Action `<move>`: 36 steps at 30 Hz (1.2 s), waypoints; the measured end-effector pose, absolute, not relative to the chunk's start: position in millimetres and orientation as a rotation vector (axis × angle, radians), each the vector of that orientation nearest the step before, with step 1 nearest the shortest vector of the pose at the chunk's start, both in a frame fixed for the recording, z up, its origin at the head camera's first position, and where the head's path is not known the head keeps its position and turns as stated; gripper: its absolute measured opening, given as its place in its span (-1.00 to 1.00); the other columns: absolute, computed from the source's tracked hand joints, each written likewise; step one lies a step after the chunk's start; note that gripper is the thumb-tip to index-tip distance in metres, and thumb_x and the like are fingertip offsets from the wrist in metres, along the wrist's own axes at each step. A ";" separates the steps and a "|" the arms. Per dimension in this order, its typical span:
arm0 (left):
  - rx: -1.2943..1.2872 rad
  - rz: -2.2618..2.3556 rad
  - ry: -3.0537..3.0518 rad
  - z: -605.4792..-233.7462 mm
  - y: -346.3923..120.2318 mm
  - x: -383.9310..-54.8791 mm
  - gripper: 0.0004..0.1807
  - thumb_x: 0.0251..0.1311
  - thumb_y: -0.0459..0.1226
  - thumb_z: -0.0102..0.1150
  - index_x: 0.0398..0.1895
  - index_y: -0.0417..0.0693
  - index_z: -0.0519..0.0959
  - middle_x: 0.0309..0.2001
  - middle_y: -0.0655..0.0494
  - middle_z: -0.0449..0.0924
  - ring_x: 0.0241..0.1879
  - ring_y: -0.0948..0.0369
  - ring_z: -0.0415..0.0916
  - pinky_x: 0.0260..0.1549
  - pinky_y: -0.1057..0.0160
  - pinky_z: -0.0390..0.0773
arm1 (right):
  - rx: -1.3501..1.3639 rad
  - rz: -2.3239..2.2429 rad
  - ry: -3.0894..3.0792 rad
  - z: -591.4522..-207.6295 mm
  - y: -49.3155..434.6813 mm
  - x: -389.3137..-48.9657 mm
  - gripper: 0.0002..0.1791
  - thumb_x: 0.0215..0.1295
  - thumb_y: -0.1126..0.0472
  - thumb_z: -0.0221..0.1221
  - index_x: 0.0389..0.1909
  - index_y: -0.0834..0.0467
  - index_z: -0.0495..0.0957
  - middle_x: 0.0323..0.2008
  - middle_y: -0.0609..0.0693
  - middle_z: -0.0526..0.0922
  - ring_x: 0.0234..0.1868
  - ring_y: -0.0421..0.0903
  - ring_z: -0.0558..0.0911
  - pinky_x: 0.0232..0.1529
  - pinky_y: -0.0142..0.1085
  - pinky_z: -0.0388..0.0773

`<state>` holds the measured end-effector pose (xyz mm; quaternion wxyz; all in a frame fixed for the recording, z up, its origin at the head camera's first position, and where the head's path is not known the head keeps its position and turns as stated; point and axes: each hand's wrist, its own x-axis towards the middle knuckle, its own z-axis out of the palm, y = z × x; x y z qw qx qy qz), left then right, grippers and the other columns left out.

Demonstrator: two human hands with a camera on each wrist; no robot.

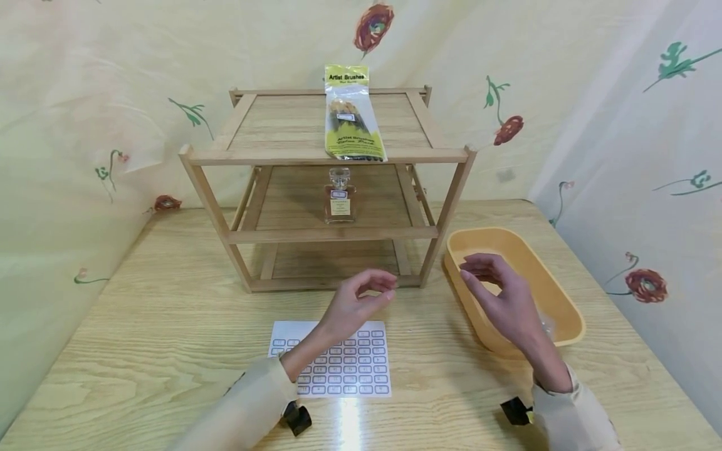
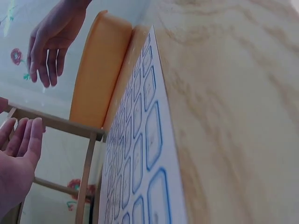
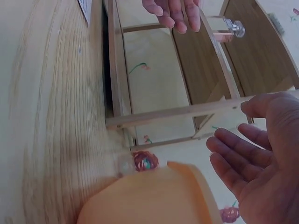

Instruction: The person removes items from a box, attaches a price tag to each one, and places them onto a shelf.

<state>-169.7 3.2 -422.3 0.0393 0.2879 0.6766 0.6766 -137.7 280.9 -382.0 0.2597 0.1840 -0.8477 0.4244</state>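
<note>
From where I stand, what counts is how the right hand (image 1: pixel 502 300) sits against the orange tray (image 1: pixel 496 241). It hangs above the tray with its fingers toward the wooden rack (image 1: pixel 333 235), while a small clear thing (image 1: pixel 547 326) lies inside at the near end, back by the wrist rather than ahead of the fingertips (what it is I can't tell; the arm seems to cover part of it). The tray's long axis slants, far end leaning left beside the rack, near end out to the right. That makes the right hand much the nearer; the left hand (image 1: pixel 358 302) is well apart from the tray, in front of the rack's bottom shelf. Both hands have loosely bent fingers, thumbs held away, and I see nothing between them. Below the left wrist, the label sheet (image 1: pixel 356 361) lies flat on the worktop (image 1: pixel 429 376), its far edge facing the rack.
</note>
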 end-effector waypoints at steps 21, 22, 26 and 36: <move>0.854 2.056 1.962 -423.3 44.0 -163.9 -0.64 0.41 -0.37 0.23 0.21 -0.29 0.54 0.06 -0.25 0.61 -0.03 0.27 0.57 0.05 0.22 0.60 | 0.295 1.080 -2.426 -386.4 322.1 -125.1 -0.76 0.40 0.43 0.26 0.05 0.36 0.57 -0.10 0.09 0.67 -0.08 -0.47 0.56 -0.07 -0.66 0.45; 0.852 2.063 1.951 -423.7 45.8 -163.7 -0.65 0.41 -0.38 0.23 0.21 -0.30 0.53 0.06 -0.27 0.60 -0.04 0.27 0.57 0.04 0.22 0.60 | 0.290 1.073 -2.434 -386.8 323.5 -124.8 -0.76 0.41 0.42 0.26 0.04 0.37 0.56 -0.11 0.05 0.67 -0.09 -0.47 0.56 -0.07 -0.65 0.45; 0.831 2.066 1.928 -424.5 52.6 -163.0 -0.63 0.39 -0.37 0.24 0.21 -0.33 0.52 0.04 -0.21 0.62 -0.06 0.30 0.58 0.06 0.23 0.59 | 0.263 1.053 -2.464 -387.7 328.6 -122.7 -0.76 0.44 0.37 0.25 0.05 0.37 0.56 -0.12 -0.04 0.66 -0.10 -0.49 0.56 -0.08 -0.66 0.44; 0.786 2.051 1.847 -430.3 70.7 -161.2 -0.59 0.34 -0.44 0.27 0.22 -0.38 0.51 -0.02 -0.11 0.65 -0.12 0.38 0.58 -0.06 0.30 0.65 | 0.247 1.034 -2.526 -392.7 341.6 -120.7 -0.75 0.41 0.37 0.29 0.06 0.32 0.58 -0.13 -0.01 0.67 -0.13 -0.52 0.56 -0.13 -0.66 0.47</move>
